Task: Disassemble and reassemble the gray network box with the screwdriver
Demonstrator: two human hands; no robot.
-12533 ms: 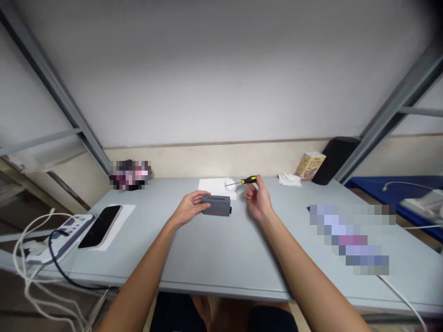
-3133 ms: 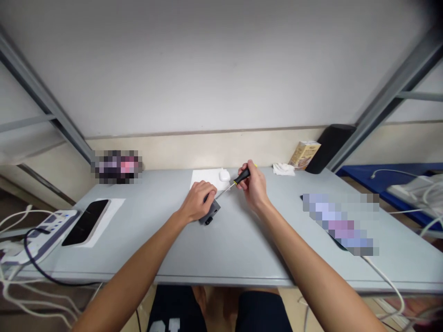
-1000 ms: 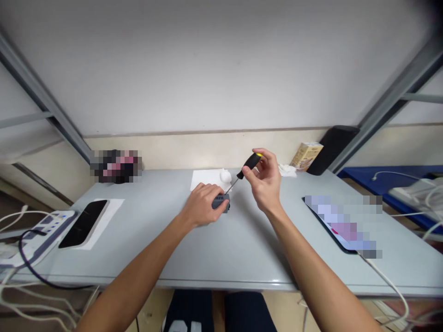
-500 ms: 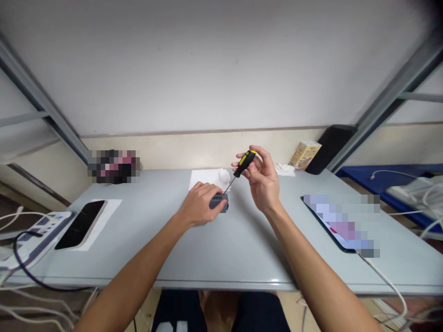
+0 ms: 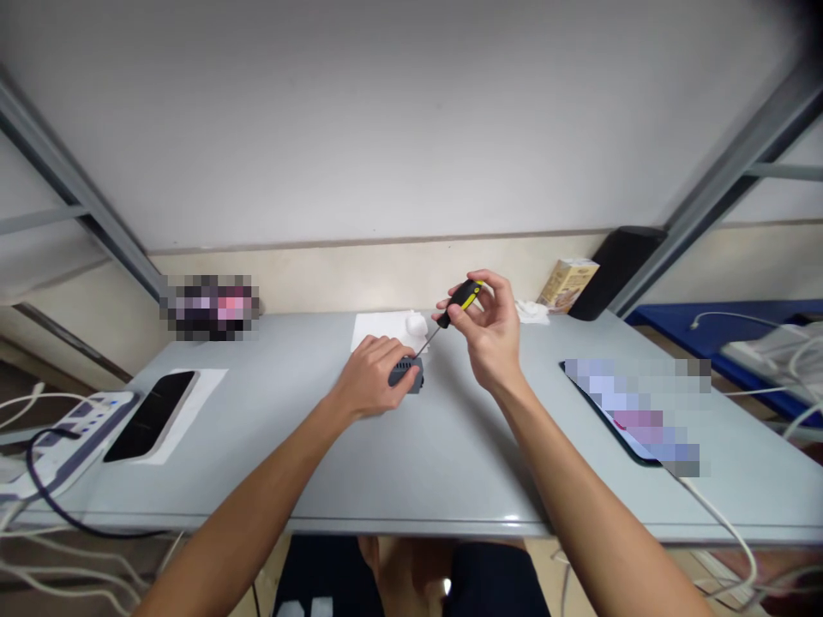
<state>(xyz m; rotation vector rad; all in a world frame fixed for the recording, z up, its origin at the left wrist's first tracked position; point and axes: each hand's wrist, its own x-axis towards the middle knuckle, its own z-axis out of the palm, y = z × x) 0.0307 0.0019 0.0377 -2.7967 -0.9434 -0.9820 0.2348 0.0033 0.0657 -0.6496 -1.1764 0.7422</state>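
Presently | open counter [image 5: 386, 471] separates vented gray box [image 5: 404, 365] from front edge [image 5: 417, 524] | screwdriver [image 5: 460, 297] slants down-left, tip at box | left fingers [image 5: 393, 350] curl snugly round box, right fingers [image 5: 494, 280] pinch handle

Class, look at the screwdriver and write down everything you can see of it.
The screwdriver has a thick black handle with yellow accents, plastic or rubber by its look, and a thin, grey, metal-looking shaft. It is held at a slant above the desk, handle up to the right, shaft running down leftward to the far edge of the dark grey box. The right hand grips the handle. The tip's shape, and whether it touches the box, cannot be told.
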